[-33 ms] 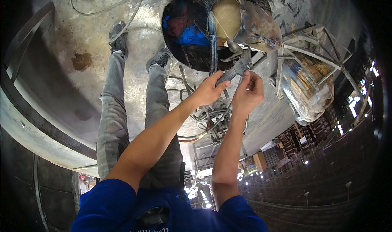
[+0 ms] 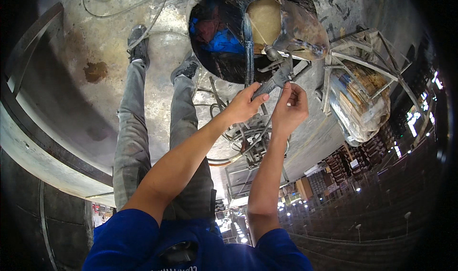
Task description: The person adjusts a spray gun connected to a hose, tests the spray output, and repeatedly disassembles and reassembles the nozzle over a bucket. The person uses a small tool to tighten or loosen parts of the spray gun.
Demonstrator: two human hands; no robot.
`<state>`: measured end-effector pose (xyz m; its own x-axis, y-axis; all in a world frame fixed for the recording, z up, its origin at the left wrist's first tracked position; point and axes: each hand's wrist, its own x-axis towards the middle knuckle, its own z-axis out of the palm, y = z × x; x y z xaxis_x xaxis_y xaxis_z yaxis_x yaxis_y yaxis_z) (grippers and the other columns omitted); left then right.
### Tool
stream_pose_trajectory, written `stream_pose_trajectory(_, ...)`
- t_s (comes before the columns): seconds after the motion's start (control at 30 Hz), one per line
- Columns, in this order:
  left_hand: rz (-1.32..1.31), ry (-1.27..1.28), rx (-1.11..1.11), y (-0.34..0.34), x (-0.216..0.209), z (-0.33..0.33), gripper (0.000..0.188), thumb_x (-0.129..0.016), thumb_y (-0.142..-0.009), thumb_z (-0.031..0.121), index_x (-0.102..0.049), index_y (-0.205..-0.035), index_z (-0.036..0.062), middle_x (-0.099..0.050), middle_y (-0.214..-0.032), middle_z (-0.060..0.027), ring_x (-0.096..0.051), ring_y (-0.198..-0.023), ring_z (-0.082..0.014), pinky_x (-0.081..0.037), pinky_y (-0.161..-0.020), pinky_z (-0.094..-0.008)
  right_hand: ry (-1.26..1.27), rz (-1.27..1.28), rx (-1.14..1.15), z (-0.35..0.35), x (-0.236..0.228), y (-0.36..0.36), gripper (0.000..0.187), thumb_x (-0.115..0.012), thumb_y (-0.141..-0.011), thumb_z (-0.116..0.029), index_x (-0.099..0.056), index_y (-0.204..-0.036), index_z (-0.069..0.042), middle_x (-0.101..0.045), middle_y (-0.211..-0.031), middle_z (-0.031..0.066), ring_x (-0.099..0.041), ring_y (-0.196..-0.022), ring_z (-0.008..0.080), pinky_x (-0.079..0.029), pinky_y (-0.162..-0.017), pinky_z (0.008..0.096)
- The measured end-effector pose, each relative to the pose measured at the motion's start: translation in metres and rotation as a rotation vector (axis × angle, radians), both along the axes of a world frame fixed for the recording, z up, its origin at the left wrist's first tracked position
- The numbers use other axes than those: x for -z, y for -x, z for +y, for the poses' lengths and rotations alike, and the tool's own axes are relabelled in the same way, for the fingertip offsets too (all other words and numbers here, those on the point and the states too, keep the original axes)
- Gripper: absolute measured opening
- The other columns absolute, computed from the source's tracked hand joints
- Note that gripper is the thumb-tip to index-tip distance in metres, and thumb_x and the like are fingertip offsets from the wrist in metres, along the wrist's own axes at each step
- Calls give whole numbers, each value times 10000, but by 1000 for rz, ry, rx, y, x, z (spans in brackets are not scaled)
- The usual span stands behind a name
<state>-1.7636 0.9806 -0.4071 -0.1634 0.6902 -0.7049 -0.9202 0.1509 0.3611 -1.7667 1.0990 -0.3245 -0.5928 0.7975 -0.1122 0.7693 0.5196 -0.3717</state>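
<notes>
A grey, grimy spray gun (image 2: 281, 76) is held out in front of me, above the rim of a large round drum. My left hand (image 2: 242, 107) is closed around its handle, thumb along the side. At the gun's back end, my right hand (image 2: 291, 108) pinches with thumb and index finger, its other fingers curled in. The small part between those fingertips is mostly hidden. A rounded knob-like end (image 2: 273, 53) of the gun points away from me.
The dark drum (image 2: 224, 70) holds blue plastic (image 2: 224, 42) and a thick hose (image 2: 249, 51). To the right, a metal frame (image 2: 365, 56) stands by a plastic-wrapped bundle (image 2: 362, 104). Tangled hoses (image 2: 245, 142) lie below my hands. A curved metal rim (image 2: 47, 142) runs along the left.
</notes>
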Motion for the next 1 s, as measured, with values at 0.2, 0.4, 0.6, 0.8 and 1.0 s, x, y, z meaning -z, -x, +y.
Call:
stream_pose_trajectory(0.2, -43, -47, -104, -6, 0, 2, 334, -671, -1103, 317, -518, -1210, 41, -433, -742, 42, -372, -529, -57, -304, -462, -270, -6, -46, -84, 5, -5, 4, 140, -706, -1011, -73, -709, -956, 55, -701, -859, 129, -636, -663, 243, -503, -597, 367)
stream_pose_trajectory(0.4, -52, -66, -105, -3, 5, 6, 324, -669, -1105, 312, -521, -1223, 49, -456, -788, 37, -362, -532, -51, -286, -455, -269, 23, -21, -60, 8, -2, 5, 192, -699, -1029, -123, -731, -962, 55, -715, -821, 122, -640, -659, 195, -507, -614, 346)
stream_pose_trajectory(0.6, -67, -74, -120, -3, 4, 3, 371, -670, -1104, 320, -514, -1258, 21, -464, -788, 29, -370, -538, -50, -294, -461, -266, 21, -38, -63, 10, -1, 5, 187, -724, -1024, -131, -750, -967, 45, -735, -817, 106, -644, -656, 164, -517, -627, 325)
stream_pose_trajectory(0.8, 18, -54, -94, -4, 6, 4, 381, -663, -1106, 334, -511, -1260, 20, -457, -777, 30, -387, -539, -52, -307, -463, -261, -8, -16, -88, 4, -4, 5, 155, -715, -1017, -96, -729, -967, 50, -719, -844, 117, -657, -670, 217, -522, -621, 350)
stream_pose_trajectory(1.0, -82, -101, -92, -1, 3, 2, 353, -658, -1108, 346, -512, -1220, 45, -429, -766, 45, -382, -535, -50, -300, -456, -266, -14, -28, -83, 8, 0, 4, 187, -720, -1029, -138, -738, -974, 40, -719, -810, 111, -647, -655, 195, -518, -617, 336)
